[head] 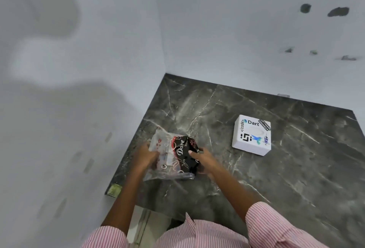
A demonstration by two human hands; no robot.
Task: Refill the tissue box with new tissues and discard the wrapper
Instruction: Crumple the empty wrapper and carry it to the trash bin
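Note:
A tissue pack (178, 154) in a clear and black "Dove" wrapper lies near the left edge of the dark marble counter (276, 168). My left hand (147, 157) grips its clear left side. My right hand (204, 159) grips the black right end, fingers curled over it. A white square tissue box (251, 135) covered with stickers, an oval opening on top, rests flat on the counter to the right, well apart from both hands.
Pale walls (98, 69) close in the counter at the left and back. The counter's front edge drops off near my body. A small greenish patch (114, 190) marks the counter's front left corner.

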